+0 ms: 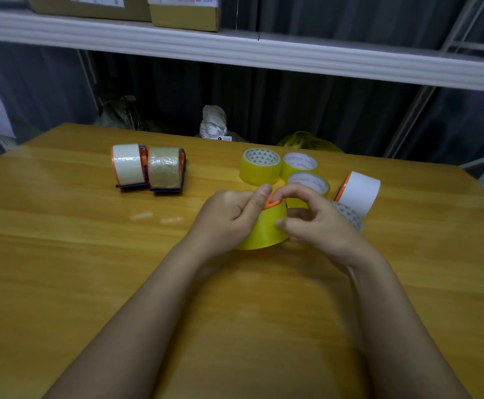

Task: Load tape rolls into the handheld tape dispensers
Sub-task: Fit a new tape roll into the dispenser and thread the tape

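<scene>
Both hands hold a yellow tape roll (266,228) over the middle of the wooden table (62,254). An orange dispenser part (272,203) shows at the roll's top. My left hand (229,217) grips the roll's left side with its thumb on the orange part. My right hand (318,223) wraps the right side, forefinger curled over the top. Two loaded dispensers stand at the back left, one with white tape (128,165), one with brown tape (166,169). Three loose yellow rolls (259,166) sit behind my hands.
At the right lies a white roll on an orange dispenser (360,191), with a clear roll (348,216) partly hidden behind my right hand. A white shelf (235,50) with cardboard boxes (184,12) runs above the table's far edge.
</scene>
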A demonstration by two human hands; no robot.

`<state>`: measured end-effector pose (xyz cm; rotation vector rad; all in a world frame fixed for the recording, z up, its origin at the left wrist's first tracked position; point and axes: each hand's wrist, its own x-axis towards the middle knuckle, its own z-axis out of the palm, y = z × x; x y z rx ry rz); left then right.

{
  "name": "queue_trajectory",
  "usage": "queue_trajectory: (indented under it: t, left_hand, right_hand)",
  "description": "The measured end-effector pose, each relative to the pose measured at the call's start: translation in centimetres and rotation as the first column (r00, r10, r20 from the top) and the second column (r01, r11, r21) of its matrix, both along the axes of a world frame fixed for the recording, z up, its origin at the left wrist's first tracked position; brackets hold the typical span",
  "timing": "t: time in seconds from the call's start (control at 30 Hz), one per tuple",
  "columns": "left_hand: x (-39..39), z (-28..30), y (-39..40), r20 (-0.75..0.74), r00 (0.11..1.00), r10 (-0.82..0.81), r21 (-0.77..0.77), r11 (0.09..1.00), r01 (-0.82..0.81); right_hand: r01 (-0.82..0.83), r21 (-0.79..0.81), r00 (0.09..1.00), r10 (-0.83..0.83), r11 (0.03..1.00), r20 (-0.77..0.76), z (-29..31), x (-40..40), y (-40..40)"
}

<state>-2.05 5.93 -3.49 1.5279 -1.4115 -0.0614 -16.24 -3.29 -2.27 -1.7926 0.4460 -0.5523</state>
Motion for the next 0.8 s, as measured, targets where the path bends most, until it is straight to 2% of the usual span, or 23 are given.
queue_trajectory:
  t: [0.13,0.3,0.47,0.6,0.73,0.8]
  left_hand:
    - [0.1,0.0,0.1,0.016,1.000,0.008,0.014,1.000,-0.008]
    - [0.2,0.2,0.1,-0.013,1.000,-0.023,0.009,1.000,0.023]
    - [0.4,0.3,0.2,-0.020,1.000,-0.024,0.000,1.000,0.024]
    - [0.5,0.5,0.2,-0.054,0.997,-0.050,-0.021,0.999,0.048]
    - [0.5,0.9,0.4,-0.277,0.959,-0.057,-0.021,0.998,0.053]
    - [0.2,1.4,0.5,-0.368,0.929,-0.046,-0.028,0.999,0.039]
  right_hand:
    - [0.051,-0.194,0.997,-0.061,0.980,-0.044,-0.4,1.0,1.0]
    - [-0.007,-0.090,1.000,0.005,0.996,-0.020,-0.1,0.0,-0.2]
    - [0.056,-0.179,0.997,-0.064,0.982,-0.042,-0.6,1.0,1.2]
    - [0.029,-0.070,0.998,-0.025,0.997,0.061,-0.8,0.9,0.2]
    - [-0.011,0.138,0.987,-0.011,0.990,0.158,-1.4,0.6,-0.3]
    - [0.018,0.167,0.984,-0.048,0.986,0.173,-1.5,0.6,-0.4]
